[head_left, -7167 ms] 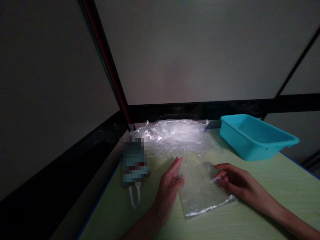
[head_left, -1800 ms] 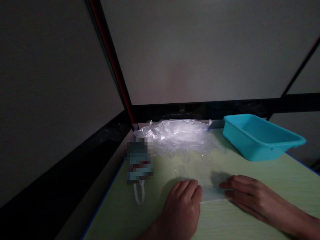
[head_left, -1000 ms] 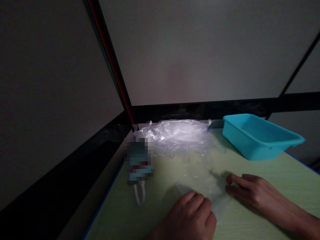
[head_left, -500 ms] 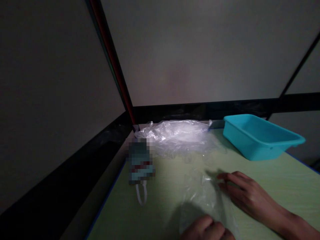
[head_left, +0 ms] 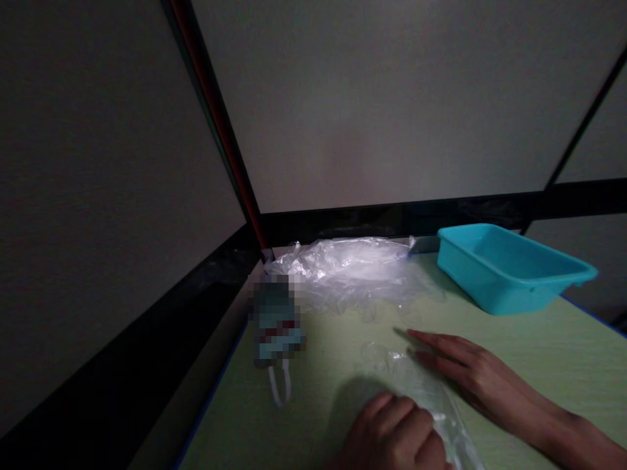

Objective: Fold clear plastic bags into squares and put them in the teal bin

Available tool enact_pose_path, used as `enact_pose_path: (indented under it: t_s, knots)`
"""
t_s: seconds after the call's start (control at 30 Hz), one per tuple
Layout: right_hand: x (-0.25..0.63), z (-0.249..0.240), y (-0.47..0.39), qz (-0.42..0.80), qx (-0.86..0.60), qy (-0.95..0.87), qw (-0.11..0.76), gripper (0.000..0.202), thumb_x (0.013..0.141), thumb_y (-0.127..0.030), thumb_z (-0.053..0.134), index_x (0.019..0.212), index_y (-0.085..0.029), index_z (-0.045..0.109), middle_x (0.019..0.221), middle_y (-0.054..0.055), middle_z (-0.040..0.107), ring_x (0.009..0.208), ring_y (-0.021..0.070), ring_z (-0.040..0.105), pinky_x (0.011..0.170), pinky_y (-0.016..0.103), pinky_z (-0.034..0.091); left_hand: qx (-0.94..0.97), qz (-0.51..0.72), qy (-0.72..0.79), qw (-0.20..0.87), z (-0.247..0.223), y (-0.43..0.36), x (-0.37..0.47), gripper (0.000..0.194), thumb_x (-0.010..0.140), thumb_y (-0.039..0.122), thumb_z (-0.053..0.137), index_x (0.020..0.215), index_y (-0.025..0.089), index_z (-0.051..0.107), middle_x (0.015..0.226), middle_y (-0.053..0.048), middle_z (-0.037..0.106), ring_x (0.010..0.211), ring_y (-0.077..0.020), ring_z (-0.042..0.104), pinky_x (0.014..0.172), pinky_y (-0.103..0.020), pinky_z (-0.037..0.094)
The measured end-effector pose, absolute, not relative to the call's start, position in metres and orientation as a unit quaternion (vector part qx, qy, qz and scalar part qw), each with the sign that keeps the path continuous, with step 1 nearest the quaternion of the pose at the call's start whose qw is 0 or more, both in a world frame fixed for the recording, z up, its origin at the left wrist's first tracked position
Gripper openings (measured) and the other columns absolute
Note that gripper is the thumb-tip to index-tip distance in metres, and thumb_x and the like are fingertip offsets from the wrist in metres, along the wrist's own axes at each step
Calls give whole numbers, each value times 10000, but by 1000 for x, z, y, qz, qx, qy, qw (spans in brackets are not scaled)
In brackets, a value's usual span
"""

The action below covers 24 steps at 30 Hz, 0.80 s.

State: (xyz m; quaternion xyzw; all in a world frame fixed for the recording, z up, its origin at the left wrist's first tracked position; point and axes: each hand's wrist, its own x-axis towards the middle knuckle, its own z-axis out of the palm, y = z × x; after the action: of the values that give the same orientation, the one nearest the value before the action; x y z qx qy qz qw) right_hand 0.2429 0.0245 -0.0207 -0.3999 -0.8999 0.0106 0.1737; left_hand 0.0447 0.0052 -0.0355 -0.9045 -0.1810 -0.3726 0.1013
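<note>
A clear plastic bag (head_left: 426, 378) lies flat on the table in front of me, with a shiny crease down its right side. My left hand (head_left: 396, 431) is curled closed on the bag's near left part; its fingertips are hidden under the knuckles. To the right, my right hand (head_left: 470, 365) has its fingers stretched out and pointing left, beside the bag's far right edge. It holds nothing.
A pile of clear plastic bags (head_left: 353, 267) lies along the back of the light green table (head_left: 548, 365). At the back right stands a turquoise basin (head_left: 509, 281). A pixelated teal item (head_left: 279, 326) with a white loop lies on the left. Walls border the table.
My left hand has moved up and slightly left over the bag. The right hand has shifted a little left, its fingers straighter. The bag's right side now shows a clearer crease.
</note>
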Motion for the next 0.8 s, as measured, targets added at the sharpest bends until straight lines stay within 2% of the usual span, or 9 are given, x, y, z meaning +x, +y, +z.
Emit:
enact_pose_path:
  t_s: [0.1, 0.17, 0.23, 0.37, 0.53, 0.8]
  knots:
    - [248, -25, 24, 16, -416, -890, 189, 361, 857, -98, 404, 1177, -218, 522, 1298, 78, 479, 1103, 211, 518, 879, 372, 476, -893, -352, -281, -21, -27, 17, 34, 127, 745, 123, 452, 658, 157, 538, 698, -23, 602, 659, -142, 551, 614, -262, 460]
    - [249, -26, 22, 30, -426, -879, 214, 373, 845, -74, 381, 1168, -194, 523, 1284, 93, 489, 1101, 203, 519, 880, 347, 477, -870, -349, -338, -82, -26, 21, 30, 134, 713, 68, 455, 718, 153, 559, 787, -42, 619, 740, -162, 560, 684, -297, 472]
    - [249, -26, 20, 33, -435, -870, 230, 322, 854, -116, 396, 1130, -184, 548, 1259, 100, 507, 1087, 203, 529, 877, 336, 479, -855, -352, -364, -108, -27, 24, 28, 182, 702, 39, 453, 773, 153, 577, 853, -51, 625, 804, -179, 561, 735, -329, 471]
    - [248, -24, 16, 12, -434, -875, 214, 245, 867, -220, 445, 1052, -204, 604, 1192, 89, 559, 1035, 210, 559, 855, 351, 490, -855, -341, -372, -117, -28, 28, 25, 255, 707, 38, 464, 893, 155, 592, 961, -58, 626, 895, -196, 553, 824, -366, 454]
    - [248, -22, 16, 18, -417, -891, 179, 271, 874, -231, 442, 1102, -202, 587, 1023, 70, 649, 947, 195, 603, 824, 349, 509, -851, -324, -394, -121, -28, 29, 25, 282, 699, 70, 483, 950, 152, 582, 974, -66, 630, 900, -205, 564, 840, -378, 460]
    - [250, -24, 19, -10, -429, -885, 179, 277, 873, -245, 445, 1101, -211, 598, 1090, 60, 642, 981, 199, 603, 851, 349, 506, -852, -291, -428, -83, -30, 29, 26, 218, 705, 114, 485, 895, 167, 579, 868, -64, 646, 823, -224, 591, 783, -419, 484]
